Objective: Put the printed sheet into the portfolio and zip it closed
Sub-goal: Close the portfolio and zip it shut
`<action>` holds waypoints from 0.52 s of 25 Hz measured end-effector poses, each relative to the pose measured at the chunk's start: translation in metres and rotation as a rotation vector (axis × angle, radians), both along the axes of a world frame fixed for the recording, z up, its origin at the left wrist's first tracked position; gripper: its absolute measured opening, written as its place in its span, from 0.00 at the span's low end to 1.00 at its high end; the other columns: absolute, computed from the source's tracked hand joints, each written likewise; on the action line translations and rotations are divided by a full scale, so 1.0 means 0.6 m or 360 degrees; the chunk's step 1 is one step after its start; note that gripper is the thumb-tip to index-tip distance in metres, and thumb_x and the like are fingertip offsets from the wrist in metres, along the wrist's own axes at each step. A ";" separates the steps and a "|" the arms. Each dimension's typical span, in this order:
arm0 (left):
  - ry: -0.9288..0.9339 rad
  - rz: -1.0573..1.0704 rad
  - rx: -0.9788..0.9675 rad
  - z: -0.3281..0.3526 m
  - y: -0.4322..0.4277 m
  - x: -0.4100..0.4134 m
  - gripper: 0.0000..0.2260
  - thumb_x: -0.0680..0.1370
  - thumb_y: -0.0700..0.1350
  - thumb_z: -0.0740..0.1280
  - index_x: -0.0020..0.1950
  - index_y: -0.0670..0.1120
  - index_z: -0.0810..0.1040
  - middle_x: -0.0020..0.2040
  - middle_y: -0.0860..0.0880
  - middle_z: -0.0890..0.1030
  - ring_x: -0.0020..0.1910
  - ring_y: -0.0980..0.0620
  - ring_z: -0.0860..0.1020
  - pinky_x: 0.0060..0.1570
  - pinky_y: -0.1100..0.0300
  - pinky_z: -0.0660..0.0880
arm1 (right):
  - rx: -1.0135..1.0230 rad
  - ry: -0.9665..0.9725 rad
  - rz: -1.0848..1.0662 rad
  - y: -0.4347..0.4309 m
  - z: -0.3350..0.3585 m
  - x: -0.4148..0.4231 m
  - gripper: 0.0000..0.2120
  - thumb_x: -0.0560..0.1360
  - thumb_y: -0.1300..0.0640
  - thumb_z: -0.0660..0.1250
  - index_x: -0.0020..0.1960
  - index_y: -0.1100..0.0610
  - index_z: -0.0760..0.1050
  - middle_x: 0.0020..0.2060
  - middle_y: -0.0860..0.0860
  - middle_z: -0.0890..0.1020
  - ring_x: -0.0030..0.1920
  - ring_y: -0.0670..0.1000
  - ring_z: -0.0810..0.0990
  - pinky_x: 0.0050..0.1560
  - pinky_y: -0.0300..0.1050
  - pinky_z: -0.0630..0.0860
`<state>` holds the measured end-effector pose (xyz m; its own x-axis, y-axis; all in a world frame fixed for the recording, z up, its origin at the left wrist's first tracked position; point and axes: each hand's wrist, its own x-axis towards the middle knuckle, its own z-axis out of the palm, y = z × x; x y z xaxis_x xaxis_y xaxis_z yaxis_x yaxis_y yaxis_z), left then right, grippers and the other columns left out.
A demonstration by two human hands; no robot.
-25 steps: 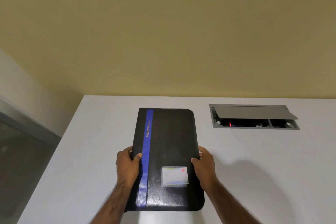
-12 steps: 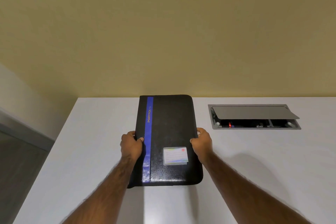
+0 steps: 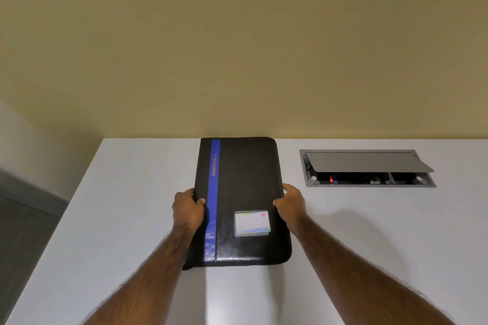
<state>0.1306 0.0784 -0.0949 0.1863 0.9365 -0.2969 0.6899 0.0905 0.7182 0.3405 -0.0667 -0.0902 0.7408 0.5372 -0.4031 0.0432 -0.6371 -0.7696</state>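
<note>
A plain yellow-beige wall [image 3: 237,42] fills the upper half of the view, meeting the far edge of a white table [image 3: 118,219] that spreads across the lower half. Set flush into the table at the right is a grey cable box [image 3: 368,169], its lid tilted up and a small red light showing in the dark slot beneath.

On the table, left of that box and apart from it, lies the portfolio [image 3: 245,187]: black, closed, long side running away from the person, its far end reaching the table's back edge. A blue stripe [image 3: 213,192] runs its length near the left side, printed with "PORTFOL" in orange (the last letters are too small to read). A small label card [image 3: 252,223] sits on the cover toward the near right corner.

2 bare forearms come up from the bottom of the view. The left hand [image 3: 188,210] is curled over the portfolio's left edge, thumb on the cover beside the stripe. The right hand [image 3: 290,204] clasps the right edge the same way, thumb on top just above the card. Whether the zip is fully closed cannot be told.
</note>
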 end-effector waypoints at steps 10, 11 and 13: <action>0.0349 -0.0423 0.0347 0.001 -0.063 -0.009 0.21 0.81 0.45 0.61 0.74 0.44 0.64 0.72 0.45 0.65 0.68 0.43 0.69 0.67 0.46 0.71 | -0.0378 -0.0799 0.0597 -0.004 0.012 -0.028 0.28 0.79 0.61 0.63 0.78 0.53 0.62 0.70 0.57 0.68 0.68 0.58 0.71 0.63 0.53 0.77; 0.0373 -0.0455 0.0406 -0.001 -0.080 -0.011 0.22 0.81 0.47 0.61 0.74 0.44 0.63 0.74 0.45 0.63 0.69 0.43 0.67 0.68 0.46 0.70 | -0.0444 -0.0932 0.0746 -0.012 0.013 -0.043 0.29 0.80 0.58 0.63 0.79 0.53 0.59 0.74 0.57 0.64 0.72 0.58 0.67 0.66 0.54 0.74; 0.0385 -0.0413 0.0417 -0.014 -0.103 -0.018 0.24 0.81 0.51 0.60 0.74 0.43 0.62 0.74 0.44 0.63 0.70 0.41 0.68 0.68 0.46 0.71 | -0.0569 -0.0940 0.0741 -0.028 0.011 -0.068 0.29 0.80 0.52 0.63 0.78 0.53 0.57 0.77 0.57 0.59 0.75 0.59 0.62 0.68 0.54 0.71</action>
<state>0.1199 0.0166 -0.1030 0.3794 0.9175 -0.1197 0.8170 -0.2715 0.5087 0.2994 -0.0835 -0.0834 0.6178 0.7543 -0.2223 0.6960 -0.6560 -0.2920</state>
